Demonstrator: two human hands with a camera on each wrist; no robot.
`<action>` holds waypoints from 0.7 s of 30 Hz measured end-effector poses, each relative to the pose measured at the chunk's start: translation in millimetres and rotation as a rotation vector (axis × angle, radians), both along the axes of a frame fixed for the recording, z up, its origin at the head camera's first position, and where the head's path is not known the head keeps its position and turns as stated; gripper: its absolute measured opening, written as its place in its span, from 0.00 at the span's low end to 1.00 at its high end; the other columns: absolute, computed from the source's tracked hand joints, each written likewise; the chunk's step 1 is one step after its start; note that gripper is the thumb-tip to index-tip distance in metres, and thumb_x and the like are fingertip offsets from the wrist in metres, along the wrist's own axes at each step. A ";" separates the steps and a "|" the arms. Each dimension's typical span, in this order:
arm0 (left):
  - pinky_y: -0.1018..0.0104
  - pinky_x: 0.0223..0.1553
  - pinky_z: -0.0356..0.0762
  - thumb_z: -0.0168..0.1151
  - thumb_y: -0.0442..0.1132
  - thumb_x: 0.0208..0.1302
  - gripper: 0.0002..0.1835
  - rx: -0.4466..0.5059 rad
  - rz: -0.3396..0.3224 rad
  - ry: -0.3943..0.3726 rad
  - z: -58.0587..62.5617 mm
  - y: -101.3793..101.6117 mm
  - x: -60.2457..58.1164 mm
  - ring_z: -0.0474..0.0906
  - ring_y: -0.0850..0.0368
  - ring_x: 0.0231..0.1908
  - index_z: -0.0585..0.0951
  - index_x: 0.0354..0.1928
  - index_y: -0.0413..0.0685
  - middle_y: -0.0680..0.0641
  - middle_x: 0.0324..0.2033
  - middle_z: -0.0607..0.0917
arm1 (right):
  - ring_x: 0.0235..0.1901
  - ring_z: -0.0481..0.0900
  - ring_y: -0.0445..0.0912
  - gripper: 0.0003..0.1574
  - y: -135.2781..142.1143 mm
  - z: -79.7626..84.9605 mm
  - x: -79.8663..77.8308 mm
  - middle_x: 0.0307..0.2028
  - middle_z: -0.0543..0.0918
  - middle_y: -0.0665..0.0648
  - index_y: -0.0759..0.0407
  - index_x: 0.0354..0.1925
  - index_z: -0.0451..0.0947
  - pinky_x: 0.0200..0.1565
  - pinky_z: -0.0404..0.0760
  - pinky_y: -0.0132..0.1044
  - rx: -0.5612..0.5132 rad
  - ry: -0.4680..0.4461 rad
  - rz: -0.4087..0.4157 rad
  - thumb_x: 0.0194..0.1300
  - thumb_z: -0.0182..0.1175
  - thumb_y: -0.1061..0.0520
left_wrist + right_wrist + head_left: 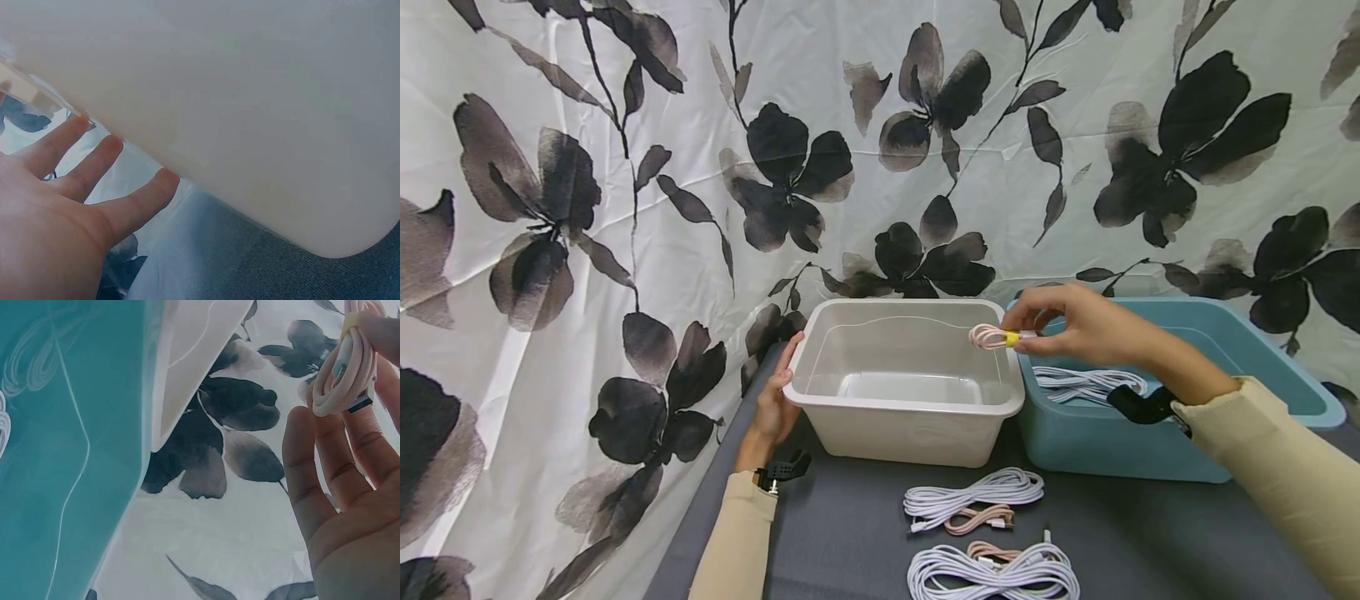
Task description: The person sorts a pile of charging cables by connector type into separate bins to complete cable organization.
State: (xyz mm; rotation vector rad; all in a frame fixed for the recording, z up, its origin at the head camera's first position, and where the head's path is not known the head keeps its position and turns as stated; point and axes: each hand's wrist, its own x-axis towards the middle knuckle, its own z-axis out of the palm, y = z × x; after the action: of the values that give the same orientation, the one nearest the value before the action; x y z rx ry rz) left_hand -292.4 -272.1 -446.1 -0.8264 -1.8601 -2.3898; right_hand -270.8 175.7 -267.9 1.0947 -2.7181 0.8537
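The right hand point(1078, 325) pinches a coiled pale pink cable point(985, 336) between thumb and fingers, near the yellow band point(1012, 339) wrapped round it. The coil is held up at the right end of the beige bin point(902, 429), overlapping that bin's right rim in the head view; the right wrist view also shows a metal plug point(360, 402) among its loops. The left hand point(775, 408) grips nothing: its fingers are extended, and their tips touch the left side of the beige bin. The blue bin point(1120, 454) stands just to the right of the beige one, and white cables point(1086, 383) lie inside it, beneath the right forearm. In front of the bins, on the dark grey worktop point(842, 525), lie two bundles of white cable, a farther one point(973, 493) and a nearer one point(992, 577), each with a tan cable coil beside or partly under it. Both arms wear cream sleeves point(730, 542), and a white cloth point(700, 50) with dark flowers hangs behind.
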 end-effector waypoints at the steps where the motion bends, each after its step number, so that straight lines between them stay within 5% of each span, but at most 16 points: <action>1: 0.47 0.66 0.53 0.40 0.50 0.66 0.37 0.001 -0.002 0.000 -0.2 -0.3 0.1 0.39 0.35 0.72 0.45 0.76 0.61 0.51 0.76 0.46 | 0.41 0.76 0.39 0.13 -2.8 0.0 -3.3 0.39 0.82 0.38 0.40 0.43 0.82 0.46 0.77 0.40 -0.002 -0.016 0.004 0.57 0.68 0.51; 21: 0.52 0.64 0.57 0.38 0.47 0.67 0.37 0.008 -0.017 -0.001 4.5 0.2 3.7 0.38 0.34 0.71 0.43 0.77 0.57 0.48 0.76 0.44 | 0.40 0.76 0.47 0.11 -36.8 -14.0 -68.1 0.39 0.84 0.51 0.50 0.42 0.84 0.47 0.79 0.44 -0.058 -0.149 -0.004 0.59 0.67 0.55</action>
State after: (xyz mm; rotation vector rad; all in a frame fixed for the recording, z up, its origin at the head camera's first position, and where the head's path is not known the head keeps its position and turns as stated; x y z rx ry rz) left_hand -288.7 -271.9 -441.6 -0.8432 -1.8499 -2.4066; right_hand -338.9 138.9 -281.9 1.0545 -2.7920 1.0464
